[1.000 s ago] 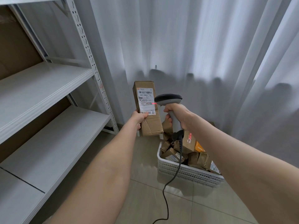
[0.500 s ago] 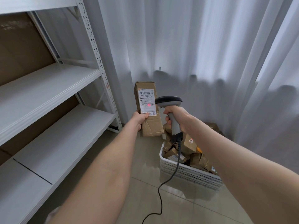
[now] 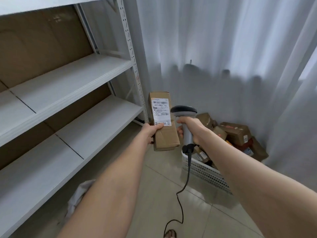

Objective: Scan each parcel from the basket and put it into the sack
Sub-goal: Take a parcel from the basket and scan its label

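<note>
Both hands busy: my left hand point(image 3: 151, 133) grips the long brown parcel point(image 3: 165, 139) upright by its lower half, label towards me; my right hand point(image 3: 193, 128) clasps the grey scanner point(image 3: 184, 110) just beside it, near the white basket point(image 3: 204, 170) of other parcels point(image 3: 235, 133) on the tiled floor point(image 3: 163, 194).

At left, white metal rack point(image 3: 68, 78) with perforated upright and 2 shelf boards, backed by brown board point(image 3: 39, 45). Ahead, sheer white curtain point(image 3: 223, 48) hanging to pale tiled floor point(image 3: 163, 194), dim shapes behind.
</note>
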The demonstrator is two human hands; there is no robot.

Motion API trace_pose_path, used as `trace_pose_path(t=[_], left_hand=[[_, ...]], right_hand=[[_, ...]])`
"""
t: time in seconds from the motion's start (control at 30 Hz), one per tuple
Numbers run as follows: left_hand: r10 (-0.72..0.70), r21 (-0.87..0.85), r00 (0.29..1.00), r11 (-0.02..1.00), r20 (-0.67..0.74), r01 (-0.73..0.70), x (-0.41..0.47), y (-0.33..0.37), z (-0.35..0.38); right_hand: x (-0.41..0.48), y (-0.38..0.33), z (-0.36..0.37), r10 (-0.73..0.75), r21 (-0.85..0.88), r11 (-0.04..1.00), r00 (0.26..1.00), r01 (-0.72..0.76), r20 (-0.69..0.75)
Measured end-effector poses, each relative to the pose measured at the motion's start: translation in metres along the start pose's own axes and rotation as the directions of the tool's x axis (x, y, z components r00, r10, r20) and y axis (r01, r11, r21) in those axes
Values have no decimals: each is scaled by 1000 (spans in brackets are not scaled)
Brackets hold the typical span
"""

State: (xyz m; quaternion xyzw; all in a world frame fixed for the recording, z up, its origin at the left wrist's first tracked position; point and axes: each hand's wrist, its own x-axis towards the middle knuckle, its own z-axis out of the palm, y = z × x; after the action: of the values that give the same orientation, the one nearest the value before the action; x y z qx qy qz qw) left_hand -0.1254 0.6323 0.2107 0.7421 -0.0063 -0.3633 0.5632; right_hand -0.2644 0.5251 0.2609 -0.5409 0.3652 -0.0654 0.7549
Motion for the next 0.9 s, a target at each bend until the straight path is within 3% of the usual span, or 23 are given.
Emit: trace_pose_path(t=[0.37,0.57,0.9], left_hand=[[-116,-116,962,989,-247,90,-40,-95,-167],[-169,-145,935,981,-311,129,-40,-138,-265],[-347,-104,860,937,-375,333,20,-238,-409]], right_hand=[[-3,83,141,134,-82,989,984,-125,116],[10,127,239,189,-88,980,973,-178,135],[66,233,376,324,-87,945,940,-315,111]])
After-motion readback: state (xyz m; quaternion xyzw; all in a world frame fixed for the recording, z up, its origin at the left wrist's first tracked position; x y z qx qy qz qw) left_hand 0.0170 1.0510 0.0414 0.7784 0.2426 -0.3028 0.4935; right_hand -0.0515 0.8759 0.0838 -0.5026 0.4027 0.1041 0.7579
